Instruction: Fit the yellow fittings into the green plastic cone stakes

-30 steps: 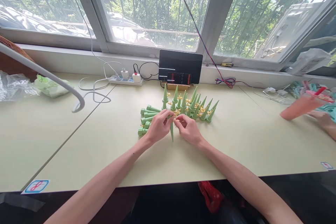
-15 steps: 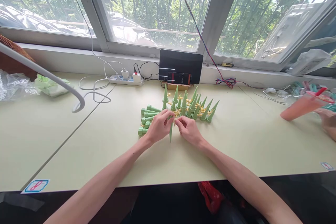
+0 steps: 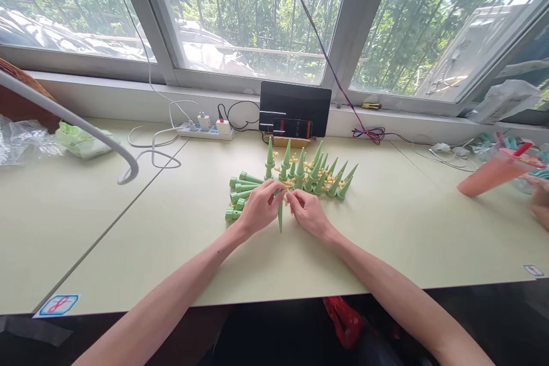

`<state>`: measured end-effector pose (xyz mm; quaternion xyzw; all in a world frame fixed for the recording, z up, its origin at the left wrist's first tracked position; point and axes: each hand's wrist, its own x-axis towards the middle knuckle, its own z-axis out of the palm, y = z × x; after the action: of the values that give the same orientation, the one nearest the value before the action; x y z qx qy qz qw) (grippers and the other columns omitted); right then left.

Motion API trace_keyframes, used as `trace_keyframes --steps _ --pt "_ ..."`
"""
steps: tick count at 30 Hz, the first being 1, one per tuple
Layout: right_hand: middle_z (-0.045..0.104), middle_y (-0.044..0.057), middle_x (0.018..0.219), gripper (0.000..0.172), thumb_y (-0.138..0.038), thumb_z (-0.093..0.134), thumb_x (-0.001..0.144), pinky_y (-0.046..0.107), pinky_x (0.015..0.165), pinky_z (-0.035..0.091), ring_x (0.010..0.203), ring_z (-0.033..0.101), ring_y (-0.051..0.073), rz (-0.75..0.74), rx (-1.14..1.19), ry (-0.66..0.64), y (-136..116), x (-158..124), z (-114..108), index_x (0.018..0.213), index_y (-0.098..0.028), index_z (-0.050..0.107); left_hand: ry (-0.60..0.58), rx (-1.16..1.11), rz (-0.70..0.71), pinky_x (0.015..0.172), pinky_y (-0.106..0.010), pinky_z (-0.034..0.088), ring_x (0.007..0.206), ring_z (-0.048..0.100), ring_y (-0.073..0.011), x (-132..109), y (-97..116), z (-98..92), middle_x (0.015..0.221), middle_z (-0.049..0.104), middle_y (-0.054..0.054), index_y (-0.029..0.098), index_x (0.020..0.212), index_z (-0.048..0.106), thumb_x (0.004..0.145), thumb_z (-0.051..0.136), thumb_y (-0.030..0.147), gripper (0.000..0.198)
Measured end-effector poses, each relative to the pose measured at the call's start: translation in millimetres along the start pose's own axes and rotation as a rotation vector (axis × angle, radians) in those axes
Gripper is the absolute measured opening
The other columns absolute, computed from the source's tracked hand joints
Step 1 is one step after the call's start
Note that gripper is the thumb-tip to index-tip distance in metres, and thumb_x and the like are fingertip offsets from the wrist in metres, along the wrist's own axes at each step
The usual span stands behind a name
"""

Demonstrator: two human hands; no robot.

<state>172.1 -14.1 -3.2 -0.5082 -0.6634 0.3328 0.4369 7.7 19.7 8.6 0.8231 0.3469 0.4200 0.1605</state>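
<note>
My left hand [image 3: 259, 207] is closed around the upper part of a green plant watering spike [image 3: 280, 219], whose point hangs down toward me. At the spike's top, my right hand [image 3: 309, 213] pinches a small yellow valve [image 3: 286, 202]; the fingers partly cover it. Just beyond my hands stand several green spikes [image 3: 317, 170], points up, with small yellow valves on or among them. To the left of my left hand, several more green spikes [image 3: 241, 187] lie on their sides, capped ends facing left.
A dark tablet [image 3: 295, 100] leans at the back of the pale table [image 3: 377, 223], a phone [image 3: 293, 128] before it. A power strip [image 3: 221, 133] with cables sits left of them. At right are a pink drink cup [image 3: 493, 174] and another person's hand [image 3: 540, 197].
The held spike's tip has swung slightly to the right. My two hands stay nearly in place, still together at its top. The other person's hand at right has shifted a little.
</note>
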Motion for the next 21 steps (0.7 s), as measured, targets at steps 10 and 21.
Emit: trace_keyframes --steps 10,21 --pt "0.054 -0.002 0.066 0.027 -0.045 0.05 0.092 0.026 0.05 0.041 0.051 0.051 0.013 0.006 0.106 0.003 0.7 0.1 -0.9 0.081 -0.02 0.053 0.009 0.001 -0.043 0.055 -0.023 0.039 0.054 0.042 -0.0076 -0.1 -2.3 -0.2 0.084 0.058 0.0 0.019 0.091 0.058 0.092 0.051 0.017 0.007" --pt "0.045 -0.004 0.047 0.041 -0.051 0.046 0.093 0.026 0.048 0.034 0.044 0.042 0.012 0.039 0.032 0.018 2.6 1.9 -2.7 0.067 -0.02 0.051 -0.035 0.017 0.024 0.054 -0.023 0.039 0.052 0.04 -0.0069 -0.8 0.6 -2.4 0.081 0.055 0.001 0.018 0.098 0.06 0.088 0.059 0.023 0.011"
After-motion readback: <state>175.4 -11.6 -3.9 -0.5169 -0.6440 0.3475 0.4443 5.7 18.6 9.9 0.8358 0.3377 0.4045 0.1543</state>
